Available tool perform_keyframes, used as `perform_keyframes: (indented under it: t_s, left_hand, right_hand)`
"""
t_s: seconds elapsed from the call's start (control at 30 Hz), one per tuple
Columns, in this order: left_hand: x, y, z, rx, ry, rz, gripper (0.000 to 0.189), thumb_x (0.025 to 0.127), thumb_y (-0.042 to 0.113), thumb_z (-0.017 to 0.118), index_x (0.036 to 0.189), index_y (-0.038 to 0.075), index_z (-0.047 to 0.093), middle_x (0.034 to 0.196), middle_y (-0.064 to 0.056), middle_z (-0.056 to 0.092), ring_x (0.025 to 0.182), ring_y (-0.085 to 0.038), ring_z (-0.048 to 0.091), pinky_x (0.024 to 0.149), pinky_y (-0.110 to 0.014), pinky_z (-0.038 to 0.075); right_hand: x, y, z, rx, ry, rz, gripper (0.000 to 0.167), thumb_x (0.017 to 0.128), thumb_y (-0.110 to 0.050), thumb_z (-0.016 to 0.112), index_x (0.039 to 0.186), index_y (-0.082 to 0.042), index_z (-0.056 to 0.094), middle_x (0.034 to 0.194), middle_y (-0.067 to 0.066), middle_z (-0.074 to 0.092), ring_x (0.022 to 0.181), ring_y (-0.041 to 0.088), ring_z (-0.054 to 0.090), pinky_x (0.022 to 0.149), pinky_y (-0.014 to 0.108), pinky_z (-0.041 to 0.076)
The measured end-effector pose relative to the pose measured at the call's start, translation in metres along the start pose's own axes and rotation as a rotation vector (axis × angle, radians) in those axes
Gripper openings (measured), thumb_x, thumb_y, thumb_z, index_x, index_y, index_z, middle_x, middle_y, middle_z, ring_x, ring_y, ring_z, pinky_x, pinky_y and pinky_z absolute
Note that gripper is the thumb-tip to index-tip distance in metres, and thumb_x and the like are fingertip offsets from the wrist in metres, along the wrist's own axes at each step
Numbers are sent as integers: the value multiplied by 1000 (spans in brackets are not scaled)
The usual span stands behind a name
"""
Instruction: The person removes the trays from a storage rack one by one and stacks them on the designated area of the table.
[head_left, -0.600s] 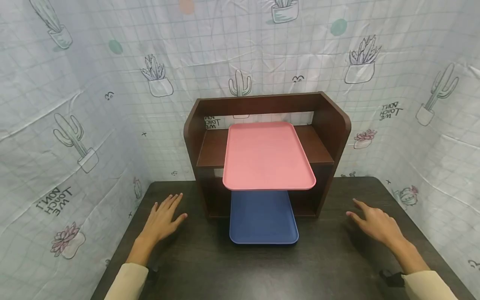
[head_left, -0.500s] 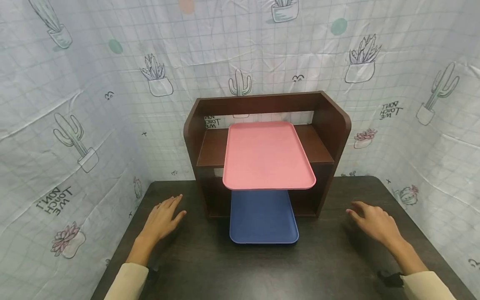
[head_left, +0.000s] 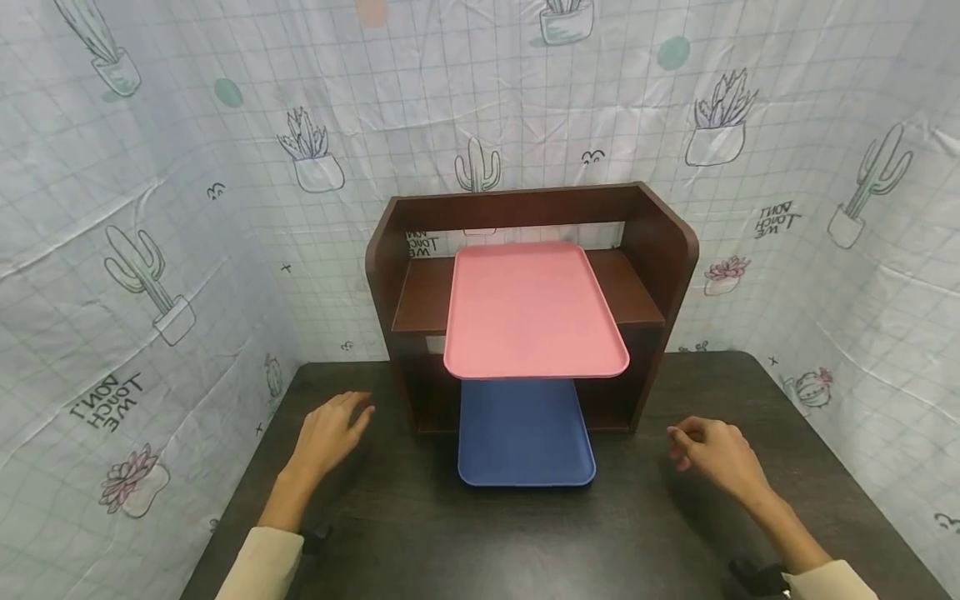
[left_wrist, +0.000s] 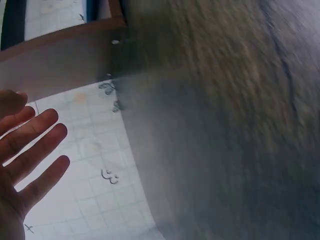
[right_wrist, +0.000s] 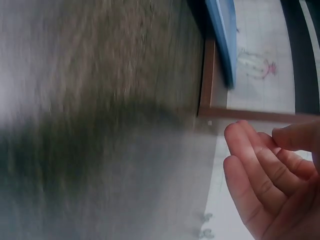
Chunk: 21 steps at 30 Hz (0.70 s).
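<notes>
My left hand (head_left: 326,435) is held over the table to the left of the brown shelf (head_left: 675,258), holding nothing. Its fingers (left_wrist: 37,152) are spread and relaxed in the left wrist view. To the shelf's right is my right hand (head_left: 720,457), with loosely bent fingers (right_wrist: 262,172) and nothing in it. A pink tray (head_left: 536,312) lies on the upper shelf board and juts out at the front. Beneath it a blue tray (head_left: 525,437) sticks out of the lower compartment. Both hands are apart from the trays; the pink tray hides the blue one's rear part.
The shelf stands at the back of a dark table (head_left: 517,542). Behind and at both sides hangs a white grid-patterned cloth (head_left: 390,83) printed with cacti and potted plants.
My right hand has moved inward, toward the trays, and its fingers have bent more. The left hand's fingers have drawn together slightly. Shelf and trays have stayed in place.
</notes>
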<state>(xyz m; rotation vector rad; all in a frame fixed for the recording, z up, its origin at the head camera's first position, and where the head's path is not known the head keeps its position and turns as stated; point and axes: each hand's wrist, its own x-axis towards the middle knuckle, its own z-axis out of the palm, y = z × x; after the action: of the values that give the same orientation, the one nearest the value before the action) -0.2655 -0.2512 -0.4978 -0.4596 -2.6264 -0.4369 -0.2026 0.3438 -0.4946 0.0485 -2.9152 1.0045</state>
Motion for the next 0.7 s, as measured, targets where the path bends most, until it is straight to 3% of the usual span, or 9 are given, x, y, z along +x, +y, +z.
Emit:
perform_keyframes:
  t_s: [0.27, 0.47, 0.7]
  left_hand:
    - [9, 15, -8, -78, 77, -14, 6, 99, 14, 75, 101, 11, 79, 97, -6, 82, 83, -29, 79, 65, -48, 62]
    - [16, 29, -17, -140, 153, -14, 6, 99, 12, 75, 100, 9, 79, 94, -8, 81, 80, -26, 78, 68, -49, 63]
    - [23, 44, -26, -240, 171, -42, 9, 100, 11, 73, 103, 5, 80, 92, -7, 81, 73, -20, 75, 67, -45, 62]
  right_hand:
    - [-10, -21, 16, 140, -46, 7, 34, 111, -28, 60, 107, 3, 74, 83, 6, 79, 67, 17, 75, 60, 28, 63]
    - [-15, -39, 27, 201, -71, 29, 30, 109, -24, 62, 108, 3, 73, 84, 7, 79, 68, 17, 75, 61, 28, 63]
    - [-20, -59, 38, 273, -93, 31, 20, 107, -12, 62, 112, 5, 72, 86, 10, 79, 68, 19, 77, 59, 30, 63]
